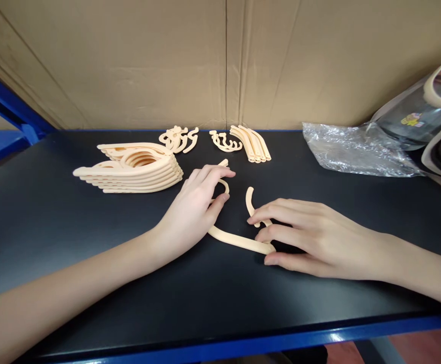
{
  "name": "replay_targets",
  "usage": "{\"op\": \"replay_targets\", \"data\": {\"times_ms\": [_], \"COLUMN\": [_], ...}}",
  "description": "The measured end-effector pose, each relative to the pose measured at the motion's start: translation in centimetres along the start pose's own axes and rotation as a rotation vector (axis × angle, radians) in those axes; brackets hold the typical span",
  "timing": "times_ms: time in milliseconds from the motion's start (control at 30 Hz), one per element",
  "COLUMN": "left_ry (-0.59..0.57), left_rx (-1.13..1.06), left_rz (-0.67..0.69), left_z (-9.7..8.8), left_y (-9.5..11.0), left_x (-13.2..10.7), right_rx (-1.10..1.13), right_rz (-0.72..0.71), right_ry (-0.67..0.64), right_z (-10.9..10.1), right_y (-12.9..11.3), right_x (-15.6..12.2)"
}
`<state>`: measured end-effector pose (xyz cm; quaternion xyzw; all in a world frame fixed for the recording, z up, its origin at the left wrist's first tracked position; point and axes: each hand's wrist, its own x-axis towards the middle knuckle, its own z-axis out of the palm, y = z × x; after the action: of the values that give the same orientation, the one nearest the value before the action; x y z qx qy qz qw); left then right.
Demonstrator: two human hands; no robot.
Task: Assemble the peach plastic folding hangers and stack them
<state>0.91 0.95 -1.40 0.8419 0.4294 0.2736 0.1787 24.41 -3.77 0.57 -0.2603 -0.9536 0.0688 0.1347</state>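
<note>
A cream plastic hanger piece lies on the dark tabletop between my hands, one long curved arm showing. My left hand rests over its far part, thumb and fingers around a curved section; the palm hides the middle. My right hand has its thumb and a bent finger on either side of the arm's near right end. Its index fingertip touches a small S-shaped hook beside that end.
At left stands a stack of cream hanger frames. Farther back lie loose hooks, more small hooks and several curved arms. Crumpled clear plastic and a transparent container are at right. Cardboard backs the table.
</note>
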Motion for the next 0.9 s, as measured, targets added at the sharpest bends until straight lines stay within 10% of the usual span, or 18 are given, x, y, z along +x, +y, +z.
{"op": "replay_targets", "data": {"times_ms": [900], "left_ry": [-0.023], "left_rx": [0.109], "left_rz": [0.012], "left_z": [-0.27], "left_y": [0.17], "left_x": [0.48], "right_rx": [0.106], "right_rz": [0.003], "right_ry": [0.022], "right_z": [0.13], "right_y": [0.11], "right_x": [0.24]}}
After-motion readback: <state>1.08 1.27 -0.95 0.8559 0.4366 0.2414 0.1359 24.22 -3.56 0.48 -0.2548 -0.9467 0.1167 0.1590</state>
